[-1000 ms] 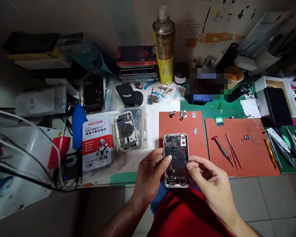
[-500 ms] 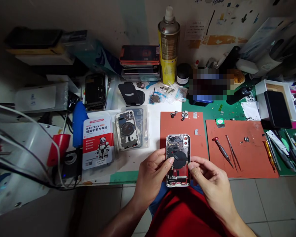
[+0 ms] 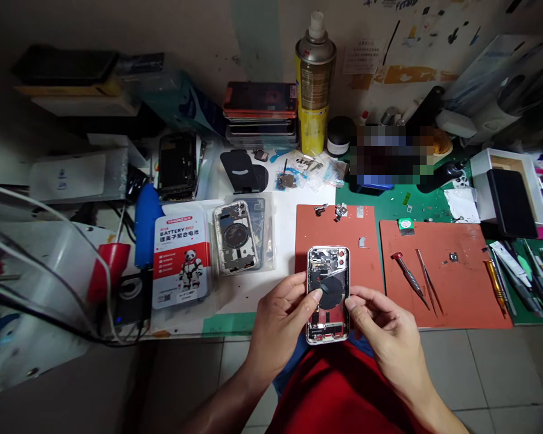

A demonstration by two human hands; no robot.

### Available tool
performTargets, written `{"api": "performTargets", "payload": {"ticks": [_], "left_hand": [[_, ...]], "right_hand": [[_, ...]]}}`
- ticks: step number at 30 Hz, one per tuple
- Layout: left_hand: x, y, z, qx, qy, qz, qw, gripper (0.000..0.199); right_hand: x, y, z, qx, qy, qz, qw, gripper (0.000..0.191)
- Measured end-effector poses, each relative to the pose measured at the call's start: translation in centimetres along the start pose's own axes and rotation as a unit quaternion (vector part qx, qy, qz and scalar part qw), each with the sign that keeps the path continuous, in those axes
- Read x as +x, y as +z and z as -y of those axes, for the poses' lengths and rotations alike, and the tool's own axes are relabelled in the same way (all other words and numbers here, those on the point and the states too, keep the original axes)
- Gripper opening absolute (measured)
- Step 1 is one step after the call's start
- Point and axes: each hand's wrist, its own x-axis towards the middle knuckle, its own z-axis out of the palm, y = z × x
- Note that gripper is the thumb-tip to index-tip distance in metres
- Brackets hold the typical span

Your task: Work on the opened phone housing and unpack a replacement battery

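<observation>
An opened phone housing (image 3: 336, 294) is held over the table's front edge, its inside facing me and its camera holes at the top right. A round black pad and a dark flex strip show inside. My left hand (image 3: 278, 319) grips the left side, with the thumb reaching over the rim onto the inner parts. On the opposite edge, my right hand (image 3: 391, 331) pinches the frame between thumb and fingers. Behind the housing, small metal phone parts (image 3: 341, 211) lie on a red-brown mat (image 3: 308, 232).
On a second mat (image 3: 470, 295) at right lie a screwdriver (image 3: 409, 280), tweezers (image 3: 429, 282) and a gold screwdriver (image 3: 495, 280). To the left are another phone back housing (image 3: 235, 236) and a battery package (image 3: 181, 256). A spray can (image 3: 314, 90) stands behind. Cables (image 3: 67, 229) hang far left.
The whole view has shifted slightly. Both hands keep their hold on the phone housing, which is tilted a little differently, so the reflections inside it look changed.
</observation>
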Motion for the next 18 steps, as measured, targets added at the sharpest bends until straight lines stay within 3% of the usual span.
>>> {"api": "performTargets", "payload": {"ticks": [18], "left_hand": [[-0.16,-0.04,-0.34,0.018,0.005,-0.001,1.0,0.044]], "right_hand": [[0.3,-0.03,-0.36,-0.015,0.009,-0.005,1.0,0.048]]}}
